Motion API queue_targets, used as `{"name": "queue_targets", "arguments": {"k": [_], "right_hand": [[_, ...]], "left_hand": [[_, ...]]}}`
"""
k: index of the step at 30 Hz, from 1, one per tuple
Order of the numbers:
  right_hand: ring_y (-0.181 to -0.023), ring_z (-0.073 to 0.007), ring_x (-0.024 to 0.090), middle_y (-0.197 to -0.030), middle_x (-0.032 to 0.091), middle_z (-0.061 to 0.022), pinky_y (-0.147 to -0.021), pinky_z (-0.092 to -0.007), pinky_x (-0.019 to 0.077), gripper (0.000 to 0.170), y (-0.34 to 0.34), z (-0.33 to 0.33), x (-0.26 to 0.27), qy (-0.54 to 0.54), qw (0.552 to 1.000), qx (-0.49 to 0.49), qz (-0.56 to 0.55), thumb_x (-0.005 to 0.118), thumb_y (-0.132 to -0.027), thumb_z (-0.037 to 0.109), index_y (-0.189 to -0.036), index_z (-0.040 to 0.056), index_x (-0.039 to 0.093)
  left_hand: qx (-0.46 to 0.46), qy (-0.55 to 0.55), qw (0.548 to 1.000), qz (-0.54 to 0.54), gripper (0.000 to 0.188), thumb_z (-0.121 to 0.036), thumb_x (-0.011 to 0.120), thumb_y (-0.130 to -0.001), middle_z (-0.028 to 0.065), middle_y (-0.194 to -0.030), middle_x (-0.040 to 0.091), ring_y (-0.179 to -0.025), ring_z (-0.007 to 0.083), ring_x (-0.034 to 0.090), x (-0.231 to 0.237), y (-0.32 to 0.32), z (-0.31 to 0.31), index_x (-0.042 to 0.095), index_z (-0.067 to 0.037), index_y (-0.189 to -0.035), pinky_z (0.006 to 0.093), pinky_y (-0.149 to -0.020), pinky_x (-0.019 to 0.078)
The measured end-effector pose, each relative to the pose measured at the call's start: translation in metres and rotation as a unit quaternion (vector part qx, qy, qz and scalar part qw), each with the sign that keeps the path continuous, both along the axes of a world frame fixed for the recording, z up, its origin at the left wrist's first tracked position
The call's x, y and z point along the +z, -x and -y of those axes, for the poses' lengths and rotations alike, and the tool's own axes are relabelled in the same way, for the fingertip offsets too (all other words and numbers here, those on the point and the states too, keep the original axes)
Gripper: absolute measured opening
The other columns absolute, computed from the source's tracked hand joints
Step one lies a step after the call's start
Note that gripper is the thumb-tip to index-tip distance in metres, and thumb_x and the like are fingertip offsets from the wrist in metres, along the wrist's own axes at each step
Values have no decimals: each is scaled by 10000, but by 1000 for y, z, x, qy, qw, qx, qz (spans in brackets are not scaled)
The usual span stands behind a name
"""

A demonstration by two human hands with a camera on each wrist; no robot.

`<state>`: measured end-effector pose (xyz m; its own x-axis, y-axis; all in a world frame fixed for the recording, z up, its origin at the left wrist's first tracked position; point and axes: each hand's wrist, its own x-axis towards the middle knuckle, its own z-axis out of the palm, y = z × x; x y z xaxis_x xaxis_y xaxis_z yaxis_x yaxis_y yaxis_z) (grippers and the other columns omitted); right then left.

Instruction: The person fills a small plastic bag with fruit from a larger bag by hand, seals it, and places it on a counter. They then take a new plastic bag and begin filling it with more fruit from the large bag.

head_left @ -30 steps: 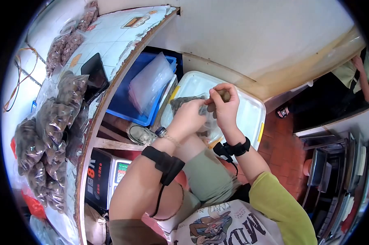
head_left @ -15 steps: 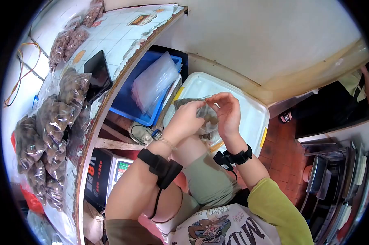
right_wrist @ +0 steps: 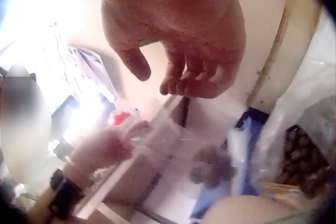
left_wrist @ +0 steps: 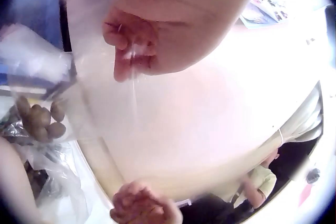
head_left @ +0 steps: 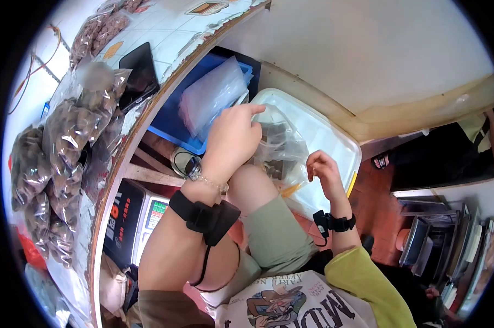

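My left hand pinches the top of a clear plastic bag and holds it up over the white bin. Several brown, egg-shaped lumps lie in the bottom of that bag in the left wrist view. Lower in the bin sits a larger clear bag with more brown lumps. My right hand is apart from the bag, to its right, with loosely bent fingers. Nothing shows between its thumb and fingers in the right wrist view.
Filled bags of brown lumps and a black phone lie on the worn counter at left. Below it are a blue crate with flat plastic bags and a scale. Another person is at right.
My right hand has drawn away from the bag, down and right; the brown lumps seen in it earlier no longer show there. My left hand has moved up and left with the bag.
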<state>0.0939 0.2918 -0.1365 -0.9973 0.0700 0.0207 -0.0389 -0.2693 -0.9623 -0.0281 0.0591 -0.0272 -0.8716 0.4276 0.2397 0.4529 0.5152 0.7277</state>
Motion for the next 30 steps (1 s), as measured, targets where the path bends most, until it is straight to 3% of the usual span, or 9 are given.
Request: {"name": "queue_targets", "arguments": {"k": [3,7,9,13,15,19,21,24,30], "right_hand": [[-762,-131,594,-812,623,-62,-642,-257,475,171,1,-2,-22,-167,957,137,192,537,-877,176,-957,49,620],[-810,-238,625,-887,654,-110,-707,-356,500,211,25,10,-102,-366,903,193,117,519,-842,86,-1009,1,616],[-936,-405,573,-934,613,-211,-888,-417,459,278,48,24,-122,-478,870,117,22,525,-789,54,-1052,-18,580],[-990,-425,557,-999,604,-251,-857,-423,462,383,81,34,-161,-501,863,43,-41,514,-761,43,-1136,4,585],[-1081,-423,514,-1159,542,-241,-880,-459,447,558,84,43,-158,-571,820,22,-40,606,-759,147,-1296,55,489],[-1151,-477,441,-1325,409,-279,-1003,-507,356,614,79,63,-155,-595,802,32,-38,668,-725,289,-1254,36,488],[-1190,-488,423,-1429,318,-280,-1006,-531,358,746,78,61,-171,-629,777,12,-34,650,-743,395,-1372,72,413],[-1212,-501,408,-1481,248,-278,-1011,-540,358,811,77,56,-164,-651,758,41,-21,618,-760,429,-1443,100,331],[-1209,-483,420,-1427,319,-295,-1019,-536,348,732,75,48,-159,-664,741,27,-99,632,-759,372,-1395,87,405]], "left_hand": [[37,56,997,38,359,-58,514,-771,232,-1021,648,-944,384,619,13,-2,3,668,-35,-1095,446,-864,487],[41,50,998,12,366,-57,521,-774,238,-965,651,-917,373,623,4,7,6,660,-35,-1111,426,-836,484],[40,41,998,6,374,-57,527,-776,248,-902,654,-875,365,630,-2,10,8,653,-36,-1128,407,-804,481],[35,39,998,17,396,-48,519,-770,232,-871,666,-796,306,654,-6,15,10,646,-31,-1146,370,-736,497],[30,36,996,69,404,-45,515,-769,225,-862,669,-761,278,658,-6,15,10,643,-27,-1152,355,-708,499],[12,36,997,72,414,-38,505,-765,219,-826,661,-691,232,637,-1,11,10,636,-14,-1158,336,-666,491],[7,35,997,68,412,-37,505,-766,219,-824,659,-683,234,629,-3,9,10,636,-11,-1156,337,-667,489],[-5,24,999,28,410,-38,503,-767,218,-818,654,-671,230,620,-8,12,10,638,-13,-1153,333,-659,487],[4,39,997,64,414,-30,497,-766,210,-823,653,-679,222,610,0,11,10,635,-12,-1156,332,-665,482]]}}
